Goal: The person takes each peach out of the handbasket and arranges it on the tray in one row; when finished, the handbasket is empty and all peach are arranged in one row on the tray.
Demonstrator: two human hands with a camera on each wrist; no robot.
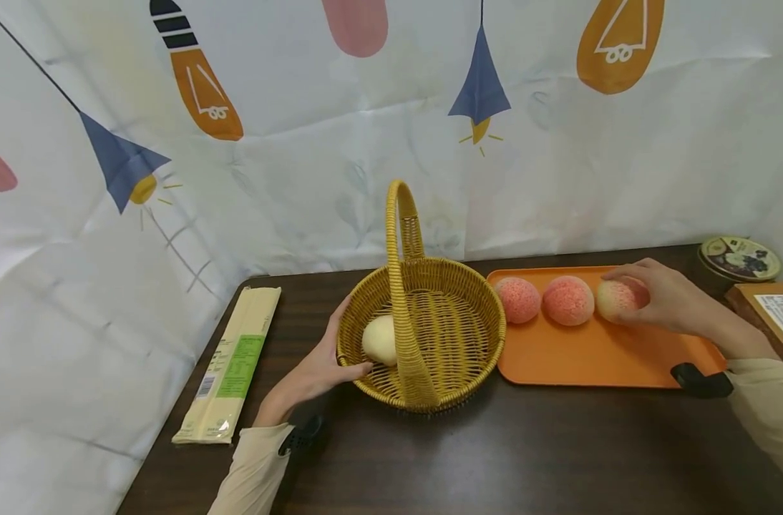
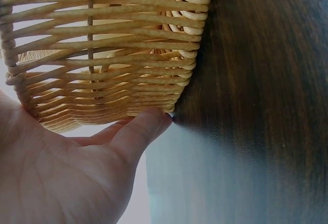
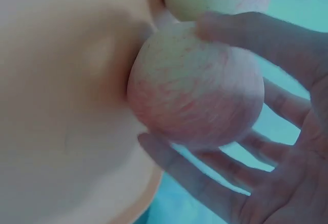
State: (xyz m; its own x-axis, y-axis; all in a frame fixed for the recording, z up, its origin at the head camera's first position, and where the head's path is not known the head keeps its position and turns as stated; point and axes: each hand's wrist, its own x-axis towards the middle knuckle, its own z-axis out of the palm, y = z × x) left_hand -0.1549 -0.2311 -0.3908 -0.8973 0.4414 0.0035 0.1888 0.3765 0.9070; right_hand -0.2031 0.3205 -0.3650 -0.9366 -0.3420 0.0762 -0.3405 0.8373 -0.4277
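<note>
Your left hand (image 1: 317, 367) reaches forward in a grip, its thumb (image 1: 353, 372) set apart from the fingers. Your right hand (image 1: 678, 302) stretches out to your right, palm down, its curved fingers (image 3: 187, 175) holding (well spread, in the right wrist view). Pale sleeves (image 1: 253, 472) reach both wrists.

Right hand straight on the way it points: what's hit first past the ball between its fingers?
Probably the middle pink ball on the orange tray; depth between them is unclear.
</note>
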